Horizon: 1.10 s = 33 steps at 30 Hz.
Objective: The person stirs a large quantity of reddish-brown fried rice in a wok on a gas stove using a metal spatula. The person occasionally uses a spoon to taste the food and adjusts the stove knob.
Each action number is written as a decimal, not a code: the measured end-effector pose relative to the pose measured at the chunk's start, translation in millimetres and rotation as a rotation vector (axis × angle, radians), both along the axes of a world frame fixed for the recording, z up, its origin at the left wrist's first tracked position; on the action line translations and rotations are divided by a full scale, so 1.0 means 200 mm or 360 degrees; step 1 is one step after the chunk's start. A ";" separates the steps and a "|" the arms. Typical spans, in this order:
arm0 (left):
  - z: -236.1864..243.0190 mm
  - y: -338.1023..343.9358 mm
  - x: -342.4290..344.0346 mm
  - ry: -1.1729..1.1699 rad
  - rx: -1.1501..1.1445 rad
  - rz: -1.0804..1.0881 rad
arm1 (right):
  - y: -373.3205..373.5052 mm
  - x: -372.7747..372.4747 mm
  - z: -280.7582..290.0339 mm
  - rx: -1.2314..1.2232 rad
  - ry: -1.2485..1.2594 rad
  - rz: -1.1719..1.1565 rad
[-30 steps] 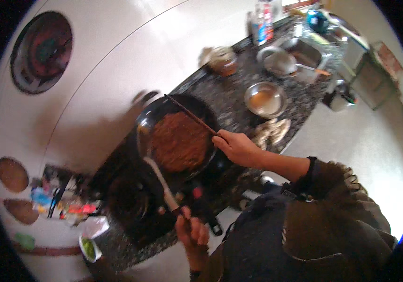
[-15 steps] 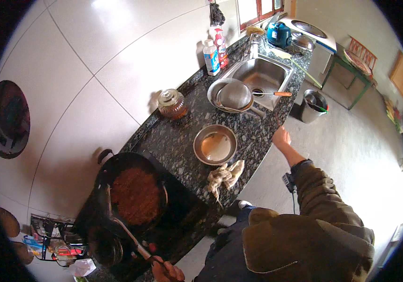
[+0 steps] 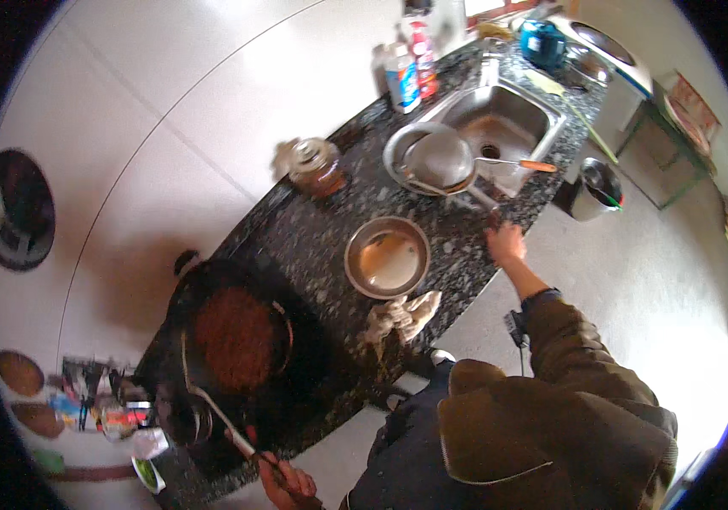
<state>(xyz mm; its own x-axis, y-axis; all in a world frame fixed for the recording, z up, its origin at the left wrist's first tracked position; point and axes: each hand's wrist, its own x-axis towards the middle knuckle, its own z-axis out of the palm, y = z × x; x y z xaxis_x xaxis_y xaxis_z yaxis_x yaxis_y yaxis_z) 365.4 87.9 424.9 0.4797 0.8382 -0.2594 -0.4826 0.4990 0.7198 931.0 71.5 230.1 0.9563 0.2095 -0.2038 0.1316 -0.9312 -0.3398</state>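
Note:
At the lower edge, my left hand (image 3: 289,486) is closed round the handle of a long metal spatula (image 3: 226,418). Its far end reaches the left side of a black wok (image 3: 289,374), which contains a reddish-brown crumbly food (image 3: 232,336). My right hand (image 3: 507,245) rests at the counter's right edge with bent fingers; a thin dark shape shows just beyond them, blurred. Near that hand are a steel pan (image 3: 391,157) and a mesh strainer (image 3: 439,160) with an orange handle. A steel bowl (image 3: 389,259) with some liquid stands between the wok and my right hand.
A crumpled cloth (image 3: 405,316) lies beside the bowl. Near the wall stand a lidded glass jar (image 3: 317,166) and two bottles (image 3: 402,81). Beyond are a sink (image 3: 513,106) and a teal kettle (image 3: 542,44). A bucket (image 3: 595,189) stands on the floor.
The view has shifted slightly. My left hand and the spatula have moved a little leftward and up in the picture. My right hand remains at the counter edge.

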 end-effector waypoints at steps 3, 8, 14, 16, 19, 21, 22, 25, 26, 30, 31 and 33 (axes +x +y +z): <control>0.01 -0.01 0.04 0.0207 -0.0182 0.0392 | 0.01 -0.12 0.22 0.0692 -0.0584 0.0187; 0.01 0.07 0.11 0.0788 -0.0008 0.0415 | 0.25 -0.91 0.73 0.1559 -0.0147 0.1874; -0.03 0.13 0.15 0.1742 0.0648 0.0401 | 0.44 -1.84 1.03 0.0826 -0.0259 0.3658; 0.00 0.15 0.14 0.1664 0.0720 0.0424 | 0.48 -1.95 1.05 0.1023 -0.0110 0.3476; 0.06 0.21 0.08 0.1449 0.0801 0.0246 | 0.56 -2.00 1.07 0.0826 -0.0385 0.3427; 0.12 0.22 0.01 0.1033 0.0591 0.0024 | 0.63 -1.98 1.10 0.0700 -0.0376 0.3333; 0.15 0.21 -0.04 0.0830 0.0437 -0.0122 | 0.67 -1.97 1.12 0.0715 -0.0348 0.3238; 0.17 0.22 -0.31 0.0586 0.0853 -0.0050 | 0.82 -1.92 1.21 0.1104 0.0103 0.2812; 0.15 0.23 -0.41 0.0536 0.0906 0.0044 | 0.87 -1.91 1.26 0.1215 0.0159 0.2720; -0.06 0.22 -0.91 0.0895 0.0640 0.1006 | 1.02 -1.84 1.47 0.0847 0.0094 0.2098; -0.16 0.22 -1.00 0.0952 0.0500 0.1121 | 1.04 -1.82 1.50 0.0829 0.0178 0.2021; -0.40 0.18 -1.17 0.1084 0.0183 0.1252 | 1.08 -1.78 1.53 0.0845 0.0231 0.1927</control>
